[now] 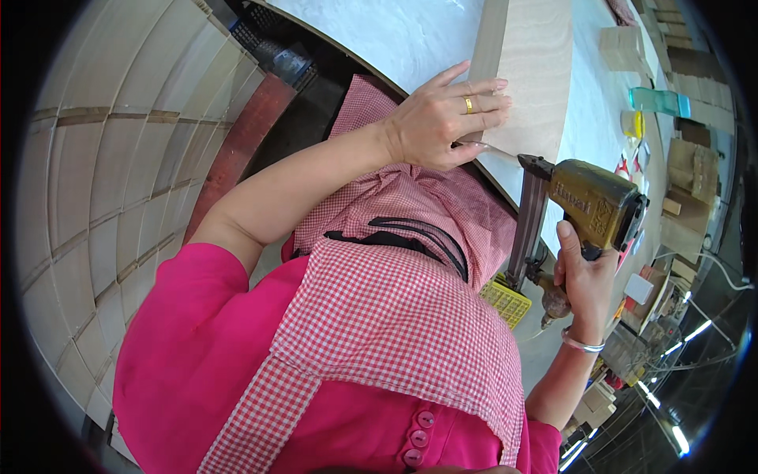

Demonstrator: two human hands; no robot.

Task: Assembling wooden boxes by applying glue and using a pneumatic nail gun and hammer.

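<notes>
My left hand [452,118] lies across the near end of a long wooden piece [540,63], its fingers over a narrow darker strip [490,39] along the left side and its thumb at the near edge. A gold ring is on one finger. From beside the thumb a thin, pale, pointed thing juts to the right; its kind is unclear. My right hand [588,272] grips the handle of a yellow-brown nail gun [598,201] with a long dark magazine [527,225]. The gun's nose is just right of the wooden piece's near end, apart from it.
The wood rests on a pale-topped table [430,31]. Tall stacks of wooden boxes [118,182] stand at the left. On the right are a wooden block [622,49], a teal clear container [659,101] and a yellow tape roll [632,124]. A yellow crate [505,302] sits below the table.
</notes>
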